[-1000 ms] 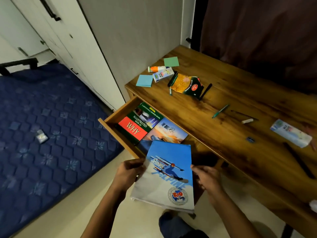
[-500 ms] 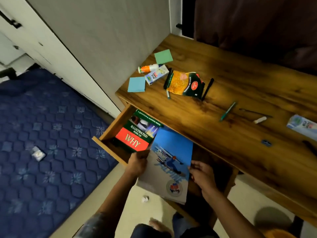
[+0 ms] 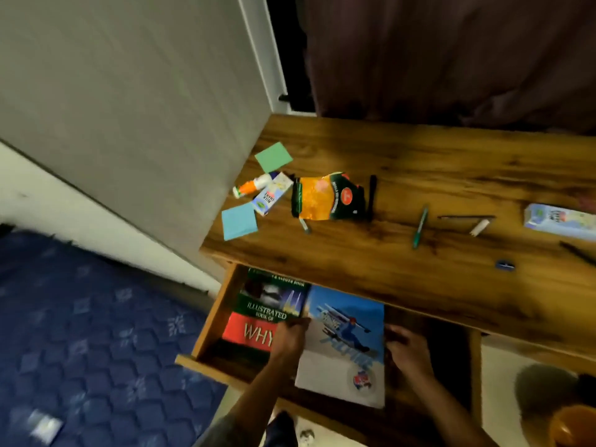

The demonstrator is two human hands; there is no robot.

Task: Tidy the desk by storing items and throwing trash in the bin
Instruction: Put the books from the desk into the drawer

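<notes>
While the thin blue-and-white booklet with a skier on its cover (image 3: 346, 343) lies flat inside the open wooden drawer (image 3: 206, 321), it sits just beside the thick green-and-red hardback titled "Illustrated Book of Why" (image 3: 258, 314), their long edges touching or nearly so — a side-by-side fit that seems meant to fill the drawer's width. Its near edge reaches toward the drawer's front rail, so it looks almost seated rather than fully pushed in.

Both hands steady it from opposite sides. The left hand (image 3: 290, 338) has its fingers curled at the booklet's left edge, where it meets the hardback; the right hand (image 3: 408, 348) is curled at the right edge. Motion blur hides whether each truly pinches the cover or merely presses against it, though both look closed on it.

Out on the brown wooden desk (image 3: 419, 150), much waits: a green sticky pad (image 3: 273, 157) and a blue sticky pad (image 3: 239, 221) near the left edge, an orange-capped glue bottle (image 3: 252, 186), a small printed carton (image 3: 271, 194), a crumpled orange-and-green snack packet (image 3: 325, 196) — probably bin material — a green pen (image 3: 420, 226), a white eraser (image 3: 479, 227) and a blue sharpener (image 3: 505, 265) toward the front edge.
</notes>
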